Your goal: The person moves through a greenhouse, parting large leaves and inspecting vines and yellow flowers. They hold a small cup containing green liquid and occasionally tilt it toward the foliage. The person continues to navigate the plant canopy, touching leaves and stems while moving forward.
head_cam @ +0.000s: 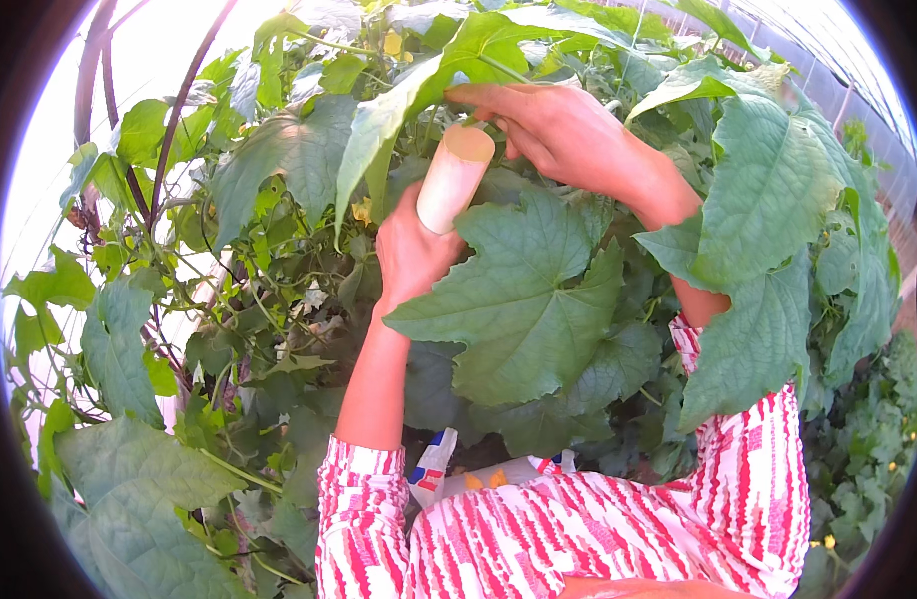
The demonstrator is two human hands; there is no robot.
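My left hand (421, 251) is wrapped around a pale cylindrical container (456, 180). Its round tan end faces up, tilted a little to the right. Just above and right of that end is my right hand (544, 127), index finger stretched out under a large green leaf (473, 45). The other fingers are curled beside a small green stem tip (469, 120); whether they pinch it cannot be told. Below the hands, a broad lobed leaf (533, 307) hides part of the space between my forearms.
Dense climbing vines with yellow flowers (362, 210) surround me. Dark poles (177, 112) rise at the upper left. A printed plastic sack (434, 468) sits against my body. Large leaves (773, 180) overlap my right arm. Greenhouse sheeting (862, 67) curves at the upper right.
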